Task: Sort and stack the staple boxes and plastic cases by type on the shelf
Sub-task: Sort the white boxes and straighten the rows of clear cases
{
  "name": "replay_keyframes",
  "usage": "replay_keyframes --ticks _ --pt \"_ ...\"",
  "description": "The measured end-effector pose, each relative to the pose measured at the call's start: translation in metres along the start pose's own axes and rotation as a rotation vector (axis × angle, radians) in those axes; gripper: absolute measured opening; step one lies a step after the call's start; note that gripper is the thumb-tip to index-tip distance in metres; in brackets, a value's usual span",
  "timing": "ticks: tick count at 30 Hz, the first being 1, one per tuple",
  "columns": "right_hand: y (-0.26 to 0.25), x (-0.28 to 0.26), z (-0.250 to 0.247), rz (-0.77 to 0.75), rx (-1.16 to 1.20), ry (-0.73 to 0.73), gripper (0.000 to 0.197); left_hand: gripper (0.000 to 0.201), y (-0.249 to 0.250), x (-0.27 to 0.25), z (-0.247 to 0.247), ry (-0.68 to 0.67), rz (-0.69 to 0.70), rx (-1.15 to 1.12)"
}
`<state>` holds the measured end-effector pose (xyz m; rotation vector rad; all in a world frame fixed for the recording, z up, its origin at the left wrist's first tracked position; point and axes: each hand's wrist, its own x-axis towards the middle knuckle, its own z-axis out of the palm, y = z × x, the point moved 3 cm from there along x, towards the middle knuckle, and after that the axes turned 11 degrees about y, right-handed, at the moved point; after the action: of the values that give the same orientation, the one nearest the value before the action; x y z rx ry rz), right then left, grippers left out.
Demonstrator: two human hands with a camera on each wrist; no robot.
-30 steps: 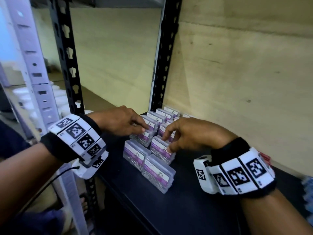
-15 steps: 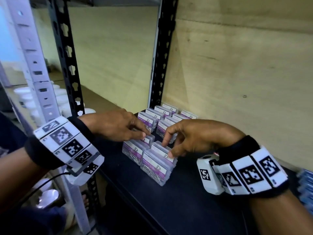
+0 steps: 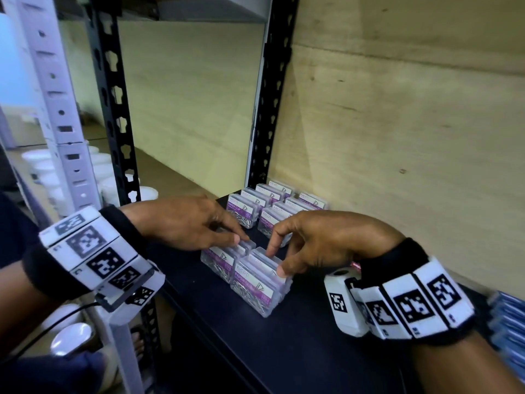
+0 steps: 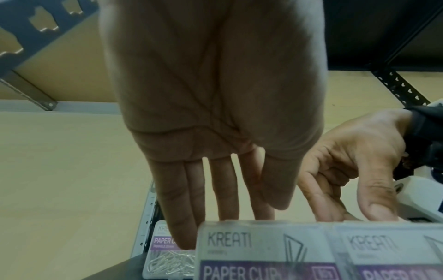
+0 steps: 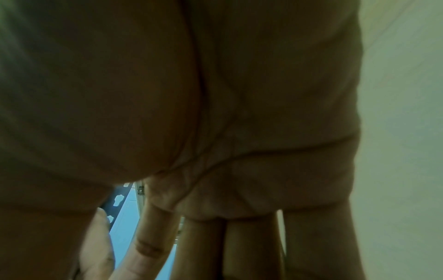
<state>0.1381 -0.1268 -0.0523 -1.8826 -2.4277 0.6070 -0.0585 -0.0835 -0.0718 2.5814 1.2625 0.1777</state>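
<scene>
Clear plastic paper-clip cases with purple labels stand on the dark shelf (image 3: 298, 351). Two small groups sit side by side at the front: the left front cases (image 3: 218, 260) and the right front cases (image 3: 255, 285). My left hand (image 3: 238, 237) lays straight fingers and thumb on top of the left group; in the left wrist view its fingers reach down behind that case (image 4: 251, 246). My right hand (image 3: 277, 263) pinches the top of the right group between index finger and thumb. Several more cases (image 3: 272, 200) stand in two rows at the back corner.
Blue boxes (image 3: 508, 322) are stacked at the shelf's right edge, partly cut off. A plywood wall (image 3: 397, 137) backs the shelf, and a black perforated post (image 3: 272, 95) stands at its back left corner. White tubs (image 3: 48, 172) sit beyond the left frame.
Loose front cases that lay spread apart a second ago are now gathered into two tight groups. Both hands have drawn closer together over them, toward the shelf's front.
</scene>
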Motion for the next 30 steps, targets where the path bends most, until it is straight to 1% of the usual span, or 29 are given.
replay_keyframes --ticks 4,8,10,12,15,17,18,21,24,27,30 --pt "0.0 0.0 0.0 -0.001 0.001 -0.008 0.028 0.034 0.0 -0.001 -0.001 0.0 0.002 -0.018" --pt "0.001 0.002 -0.001 -0.007 0.009 -0.019 0.028 0.03 0.002 0.0 -0.004 0.012 -0.006 -0.056" --pt "0.002 0.003 -0.002 -0.017 0.007 -0.01 0.025 0.029 0.003 0.004 -0.007 0.012 -0.014 -0.096" --pt "0.003 0.005 -0.006 -0.029 0.03 0.055 0.021 0.032 0.002 0.009 -0.012 0.008 -0.04 -0.115" --pt "0.008 0.014 -0.015 -0.02 0.033 0.267 0.022 0.038 -0.001 0.025 -0.022 0.056 -0.066 -0.114" --pt "0.01 0.02 -0.019 -0.016 -0.029 0.368 0.025 0.033 -0.004 0.039 -0.027 0.097 -0.084 -0.091" --pt "0.011 0.023 -0.019 -0.011 -0.07 0.381 0.029 0.031 -0.007 0.046 -0.029 0.114 -0.095 -0.072" --pt "0.01 0.028 -0.017 0.003 -0.177 0.355 0.042 0.032 -0.017 0.068 -0.028 0.13 -0.129 -0.002" --pt "0.007 0.032 -0.014 -0.007 -0.226 0.314 0.046 0.032 -0.025 0.084 -0.022 0.123 -0.141 0.045" --pt "0.006 0.035 -0.011 -0.009 -0.29 0.302 0.041 0.028 -0.028 0.092 -0.018 0.129 -0.127 0.064" --pt "0.007 0.039 -0.009 -0.012 -0.324 0.294 0.036 0.023 -0.03 0.095 -0.017 0.156 -0.115 0.035"
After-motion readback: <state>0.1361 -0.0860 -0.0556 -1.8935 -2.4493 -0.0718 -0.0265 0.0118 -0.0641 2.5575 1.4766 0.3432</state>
